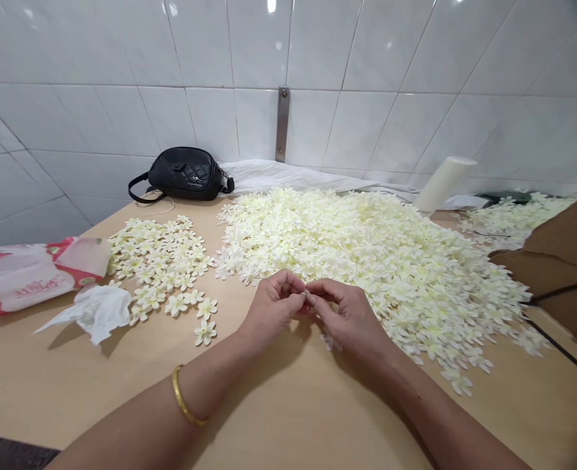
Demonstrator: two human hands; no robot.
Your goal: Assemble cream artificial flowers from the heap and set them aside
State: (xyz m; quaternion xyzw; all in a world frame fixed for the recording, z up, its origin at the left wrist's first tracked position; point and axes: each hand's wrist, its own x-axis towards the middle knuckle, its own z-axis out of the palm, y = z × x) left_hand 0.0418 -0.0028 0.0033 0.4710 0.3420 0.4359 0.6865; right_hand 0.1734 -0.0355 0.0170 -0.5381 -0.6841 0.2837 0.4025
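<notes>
My left hand [273,307] and my right hand [350,320] meet above the wooden table top [269,398], their fingertips pinching a small pale item [305,297] that is mostly hidden by the fingers. Right behind them lies a large heap of cream artificial flowers [347,254]. A single loose flower [328,341] sits beneath my right hand. To the left, a smaller spread of the same flowers [161,261] lies face up, and one flower [205,331] rests apart at its front edge. A gold bangle [185,395] circles my left wrist.
A black quilted bag [183,175] and a white cloth [269,176] lie against the white tiled wall [97,85]. A red-and-white tissue pack [38,274] and a crumpled tissue [97,312] are at left. A cream cylinder [445,184] stands at back right, beside brown cardboard [562,261].
</notes>
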